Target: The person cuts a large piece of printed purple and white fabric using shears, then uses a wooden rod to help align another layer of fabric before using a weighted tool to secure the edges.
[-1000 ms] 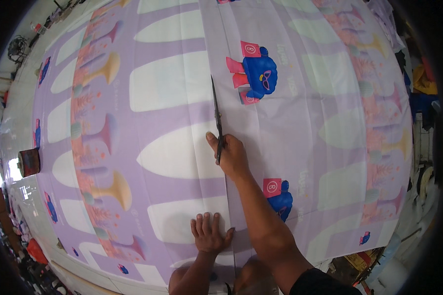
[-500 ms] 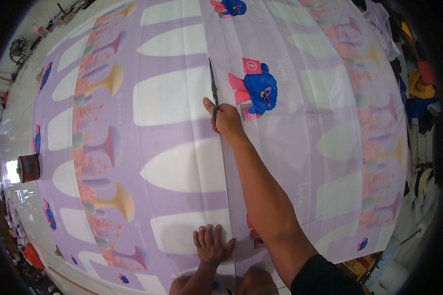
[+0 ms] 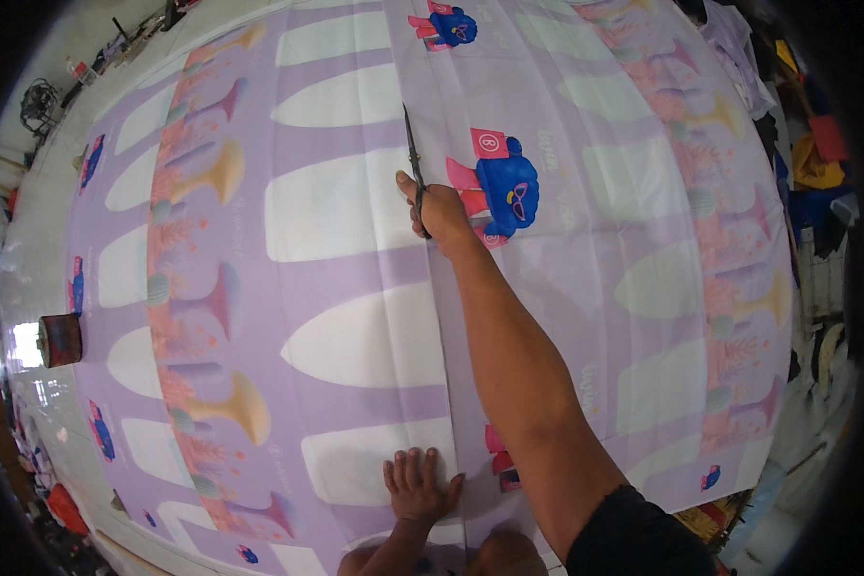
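Note:
A large lilac fabric [image 3: 355,250] with white ovals, pink and gold patterns and blue cartoon figures lies spread flat. My right hand [image 3: 437,206] is stretched far out over it and grips dark scissors [image 3: 413,149], whose blades point away along a straight cut line in the cloth. A blue cartoon figure [image 3: 504,187] sits just right of that hand. My left hand [image 3: 418,485] lies flat, fingers spread, on the fabric near the lower edge, left of the cut line.
A small dark round tin [image 3: 60,339] stands on the pale surface at the left. Piles of coloured cloth [image 3: 816,163] lie along the right rim. Cables and small items [image 3: 38,96] sit at the far upper left.
My right hand has slid the scissors farther away along the cut line, arm stretching out. My left hand stays pressed on the cloth near me.

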Motion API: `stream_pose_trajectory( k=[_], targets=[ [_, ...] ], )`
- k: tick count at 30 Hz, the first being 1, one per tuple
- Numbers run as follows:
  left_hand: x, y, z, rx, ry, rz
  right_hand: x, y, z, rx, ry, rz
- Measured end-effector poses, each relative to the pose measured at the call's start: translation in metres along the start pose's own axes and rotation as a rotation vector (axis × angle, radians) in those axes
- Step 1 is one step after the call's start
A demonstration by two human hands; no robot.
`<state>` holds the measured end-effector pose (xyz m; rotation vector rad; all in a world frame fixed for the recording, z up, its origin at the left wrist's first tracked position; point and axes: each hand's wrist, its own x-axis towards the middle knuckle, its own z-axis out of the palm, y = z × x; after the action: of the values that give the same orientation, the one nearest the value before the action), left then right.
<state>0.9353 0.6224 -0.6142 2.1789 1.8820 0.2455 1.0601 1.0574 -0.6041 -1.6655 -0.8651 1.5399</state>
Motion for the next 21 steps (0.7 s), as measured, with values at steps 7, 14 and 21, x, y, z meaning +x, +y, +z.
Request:
stream_pose_trajectory(
  k=[7, 14, 21],
  targets=[
    [0.163, -0.033, -0.03, -0.264, 0.328, -0.051, 0.005, 0.004, -0.011, 0.022, 0.003, -0.01],
    [0.406, -0.076, -0.037, -0.065, 0.279, 0.118, -0.005, -0.006, 0.0, 0.051, -0.069, 0.02],
    [0.417, -0.068, -0.03, -0.042, 0.171, 0.096, -0.001, 0.005, -0.008, 0.024, -0.016, -0.02]
  ],
)
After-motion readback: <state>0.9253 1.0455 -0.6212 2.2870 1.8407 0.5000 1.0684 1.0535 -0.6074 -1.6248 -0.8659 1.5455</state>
